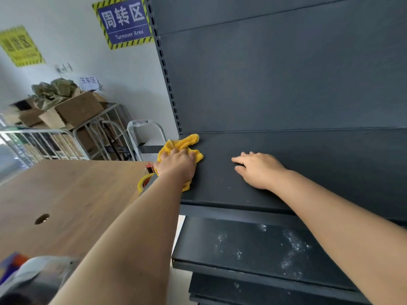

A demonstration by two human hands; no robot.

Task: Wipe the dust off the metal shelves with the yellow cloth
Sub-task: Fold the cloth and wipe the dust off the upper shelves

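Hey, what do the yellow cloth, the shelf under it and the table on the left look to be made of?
Yellow cloth: soft, fuzzy fabric, probably microfibre, judging by its nap and loose folds. Shelf: dark grey matte-painted sheet metal, with a folded front lip. Table: wood-grain top, solid or laminate unclear.

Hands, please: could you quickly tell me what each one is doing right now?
Left hand: pressed on the yellow cloth, at the shelf's left end.
Right hand: open, empty, flat on the shelf.

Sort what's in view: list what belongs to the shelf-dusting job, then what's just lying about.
Job:
yellow cloth, under the left hand
upper shelf, with the right hand flat on it
lower shelf, with white dust specks

Lying about:
wooden table
tape roll
cardboard boxes
wire cart
blue wall sign
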